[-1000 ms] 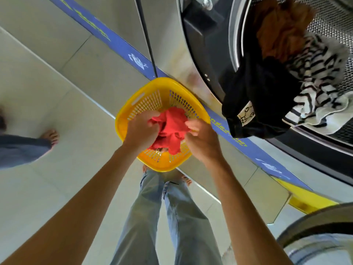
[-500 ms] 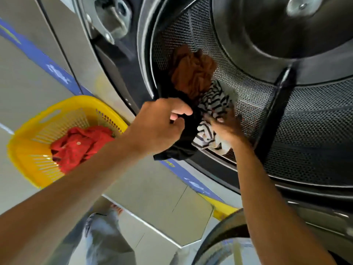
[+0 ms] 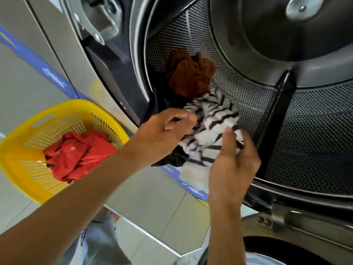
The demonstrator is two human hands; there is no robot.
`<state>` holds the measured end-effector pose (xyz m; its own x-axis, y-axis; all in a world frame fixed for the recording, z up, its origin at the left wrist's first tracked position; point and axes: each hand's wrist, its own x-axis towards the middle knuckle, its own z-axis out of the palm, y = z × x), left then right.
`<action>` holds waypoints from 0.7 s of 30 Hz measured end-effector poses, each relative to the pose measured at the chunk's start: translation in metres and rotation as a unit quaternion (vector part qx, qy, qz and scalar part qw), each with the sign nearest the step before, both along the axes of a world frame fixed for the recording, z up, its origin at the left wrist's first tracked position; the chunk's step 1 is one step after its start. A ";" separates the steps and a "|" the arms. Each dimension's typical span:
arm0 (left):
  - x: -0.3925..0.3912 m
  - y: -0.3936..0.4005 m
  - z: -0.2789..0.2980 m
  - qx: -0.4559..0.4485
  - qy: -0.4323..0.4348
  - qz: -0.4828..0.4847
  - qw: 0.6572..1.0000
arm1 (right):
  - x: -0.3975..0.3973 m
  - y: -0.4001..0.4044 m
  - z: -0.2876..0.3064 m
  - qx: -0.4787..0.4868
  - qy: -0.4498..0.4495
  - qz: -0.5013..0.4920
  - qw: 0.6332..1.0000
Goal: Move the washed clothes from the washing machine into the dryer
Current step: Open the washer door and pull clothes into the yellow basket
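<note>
Left hand: the left hand (image 3: 162, 134) is at the mouth of the drum. Its fingers (image 3: 183, 116) are curled and pinch the top edge of the striped cloth, with the black cloth just under them.
Right hand: the right hand (image 3: 232, 165) is on the other side of the striped cloth. Its fingers are bent around the cloth and hold it from the right.
Striped cloth: the striped cloth (image 3: 210, 131) is white with black lines. It sits at the front edge of the drum, between the two hands, and its lower part hangs out over the rim.
Black cloth: the black cloth (image 3: 172, 159) lies under the striped one and hangs down from the opening, below the left hand.
Brown cloth: the brown cloth (image 3: 189, 75) is bunched up inside the drum, behind and above the striped cloth. No hand touches it.
Drum: the drum (image 3: 305, 131) of the washing machine is open. Its wall is metal full of tiny holes.
Basket: the yellow basket (image 3: 23, 161) is on the floor to the left of the machine, well apart from the hands.
Red cloth: the red cloth (image 3: 80, 152) lies crumpled inside the basket.
Legs: the person's legs in pale blue jeans (image 3: 99, 243) show at the bottom, standing on the tiled floor (image 3: 152, 197).
</note>
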<state>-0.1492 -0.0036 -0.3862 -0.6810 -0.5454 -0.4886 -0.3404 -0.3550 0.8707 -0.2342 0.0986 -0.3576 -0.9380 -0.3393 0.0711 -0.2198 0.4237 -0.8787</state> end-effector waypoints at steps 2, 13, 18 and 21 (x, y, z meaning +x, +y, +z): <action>0.000 -0.005 0.013 0.192 0.073 -0.008 0.979 | 0.029 -0.001 0.025 0.018 -0.051 0.123 0.991; 0.043 -0.009 -0.014 0.204 0.086 0.064 0.973 | -0.088 -0.014 -0.029 0.422 -0.070 0.187 0.884; 0.058 -0.002 -0.022 0.174 0.023 0.116 0.978 | -0.103 -0.026 -0.068 0.352 -0.129 0.232 0.898; 0.064 -0.003 -0.019 0.133 0.009 0.092 0.987 | -0.098 -0.022 -0.038 0.294 -0.046 0.151 0.943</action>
